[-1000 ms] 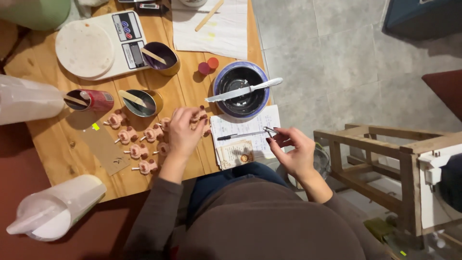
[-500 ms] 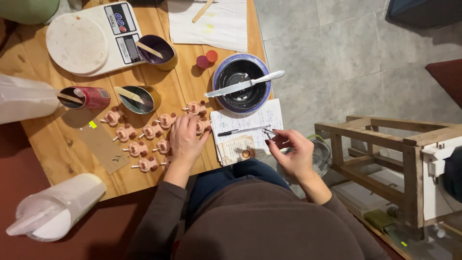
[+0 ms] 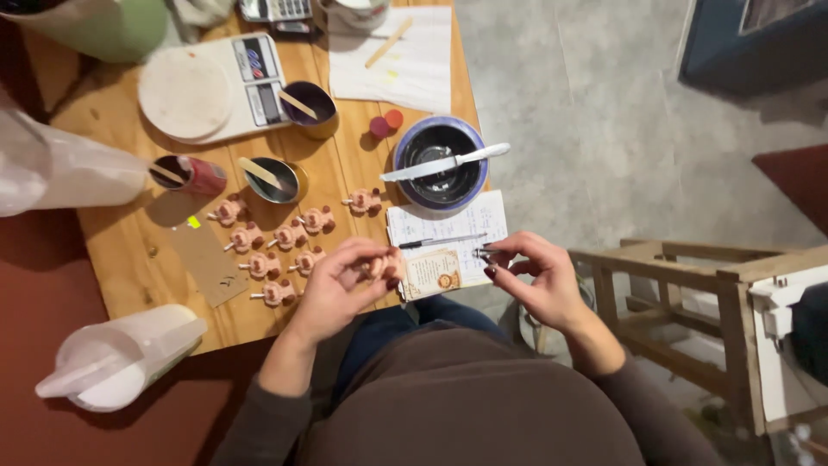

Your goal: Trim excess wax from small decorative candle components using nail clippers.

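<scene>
Pink clay-like figure [image 3: 377, 266], small and with round ears, sits pinched between the thumb and fingertips [image 3: 385, 255] of the left hand [image 3: 336, 289], just over the near edge of the wooden table [image 3: 129, 259]. The right hand [image 3: 536, 280] holds a small thin metal tool [image 3: 485, 253] between its thumb and forefinger; the tool points toward the figure, with a small gap between them. Under and between both sets of fingers lies an open white notebook with handwriting [image 3: 453, 229], a black pen [image 3: 442, 242] across it and a small illustrated card [image 3: 435, 273] on its near corner. Beyond the left fingers, more small pink figures [image 3: 276, 242] stand in loose rows on the wood. Further from the right fingers is a dark bowl with purple rim [image 3: 442, 164], and a white-handled knife [image 3: 444, 163] rests across it. Far beyond the left fingers sits a white kitchen scale [image 3: 207, 91].
</scene>
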